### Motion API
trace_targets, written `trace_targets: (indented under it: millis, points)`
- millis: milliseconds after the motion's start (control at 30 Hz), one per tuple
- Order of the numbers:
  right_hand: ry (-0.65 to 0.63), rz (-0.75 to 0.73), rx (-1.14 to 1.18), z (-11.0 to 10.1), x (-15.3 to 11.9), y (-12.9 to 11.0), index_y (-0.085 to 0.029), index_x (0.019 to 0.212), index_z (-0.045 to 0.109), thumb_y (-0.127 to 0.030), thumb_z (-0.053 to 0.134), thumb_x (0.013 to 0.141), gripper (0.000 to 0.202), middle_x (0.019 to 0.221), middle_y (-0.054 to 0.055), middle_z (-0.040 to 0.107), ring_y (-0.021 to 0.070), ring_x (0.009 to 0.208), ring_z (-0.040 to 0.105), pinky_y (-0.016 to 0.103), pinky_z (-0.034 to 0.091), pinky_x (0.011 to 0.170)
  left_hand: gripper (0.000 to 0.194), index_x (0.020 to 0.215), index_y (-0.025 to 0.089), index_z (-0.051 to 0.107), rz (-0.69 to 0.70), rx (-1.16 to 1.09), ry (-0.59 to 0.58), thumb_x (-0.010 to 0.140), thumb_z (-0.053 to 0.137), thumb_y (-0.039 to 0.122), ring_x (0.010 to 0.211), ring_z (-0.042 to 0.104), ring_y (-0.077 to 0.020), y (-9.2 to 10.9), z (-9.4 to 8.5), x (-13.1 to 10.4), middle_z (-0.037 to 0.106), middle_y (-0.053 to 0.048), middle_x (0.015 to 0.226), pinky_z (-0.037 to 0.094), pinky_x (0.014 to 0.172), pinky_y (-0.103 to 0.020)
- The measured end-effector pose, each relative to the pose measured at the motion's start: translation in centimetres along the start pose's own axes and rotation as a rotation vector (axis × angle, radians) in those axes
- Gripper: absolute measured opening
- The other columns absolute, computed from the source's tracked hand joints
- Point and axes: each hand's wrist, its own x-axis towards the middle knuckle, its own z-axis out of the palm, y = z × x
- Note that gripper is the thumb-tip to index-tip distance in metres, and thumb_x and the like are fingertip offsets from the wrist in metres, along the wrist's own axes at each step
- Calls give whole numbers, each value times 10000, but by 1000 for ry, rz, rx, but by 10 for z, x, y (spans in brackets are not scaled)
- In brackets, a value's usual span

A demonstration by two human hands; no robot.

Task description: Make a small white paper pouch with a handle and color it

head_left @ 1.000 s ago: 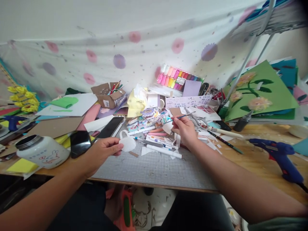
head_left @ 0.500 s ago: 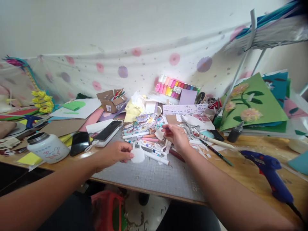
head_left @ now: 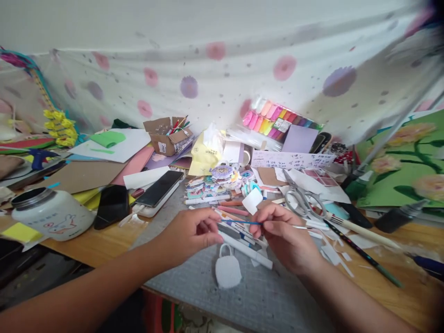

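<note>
My right hand (head_left: 286,236) is closed, pinching a thin blue stick (head_left: 239,222), perhaps a slim brush or pen. The stick lies almost level, pointing left, and a silvery stretch shows on the hand's right side. My left hand (head_left: 194,231) is at the stick's left end, fingers bent and thumb apart from the index finger; whether it touches the stick I cannot tell. Below the hands, a small white bag-shaped cutout (head_left: 228,272) with a loop handle lies flat on the grey cutting mat (head_left: 194,273). Several white markers (head_left: 248,249) lie just behind it.
Scissors (head_left: 301,199) lie right of a pile of paper cutouts (head_left: 215,185). At left are a phone (head_left: 159,188) and a white jar (head_left: 52,215) on its side. A cardboard box (head_left: 168,138) with pencils stands behind. A dark patterned pencil (head_left: 364,254) lies at right.
My left hand has let go of the white cutout, which now lies on the mat. My right hand has brought the blue stick down and nearer to my left hand. The view has shifted closer.
</note>
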Motion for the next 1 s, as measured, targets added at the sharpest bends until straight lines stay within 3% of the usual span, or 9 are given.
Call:
trace_targets:
  millis: [100,200,300,400,500,633,800,1000]
  points:
    - [-19,24,-43,-1,-1,2,-196,668,690,-180,711,642,37,662,26,693,144,608,609,255,457,577,135,754,199,692,23,-157,-53,716,633,315,570,562,-168,4,1,5,648,-7,632,407,546,-251]
    - [-1,59,-113,-5,0,7,-202,711,713,-221,738,672,50,663,24,698,126,607,604,234,464,583,169,640,201,636,-21,-171,-99,761,554,287,521,543,-153,-2,7,10,616,8,585,401,519,-247]
    - [0,70,-200,-7,0,14,-223,787,728,-251,737,714,78,695,27,712,128,631,621,232,478,597,169,586,206,589,-12,-10,-63,741,529,236,491,506,-146,-9,11,17,581,21,534,352,493,-246]
    - [5,60,-264,-4,-2,20,-251,828,725,-262,709,761,70,731,24,717,135,665,634,245,492,626,164,532,209,534,146,198,9,686,517,156,459,424,-129,-11,12,22,496,38,474,276,477,-251]
    - [31,24,-336,-2,-6,23,-273,850,721,-283,679,791,73,745,23,710,152,697,638,266,498,656,172,498,212,491,235,261,27,636,505,111,449,396,-127,-12,11,25,458,41,453,236,471,-261]
    - [36,4,-458,-5,-9,22,-292,878,723,-284,673,794,99,772,32,704,185,746,646,295,504,688,179,490,213,502,211,245,35,628,485,101,415,380,-121,-14,11,28,437,47,422,233,454,-259]
    - [74,80,-341,-7,-8,21,-277,865,725,-309,685,781,99,756,42,724,178,715,650,295,520,681,176,507,208,520,192,199,-5,643,473,108,402,367,-110,-14,11,29,445,50,419,241,435,-240]
    - [70,95,-297,-9,-8,21,-270,864,725,-290,686,783,92,763,41,728,168,713,654,283,522,688,191,505,216,575,2,11,-94,645,470,140,401,410,-124,-10,10,28,507,35,433,259,394,-228]
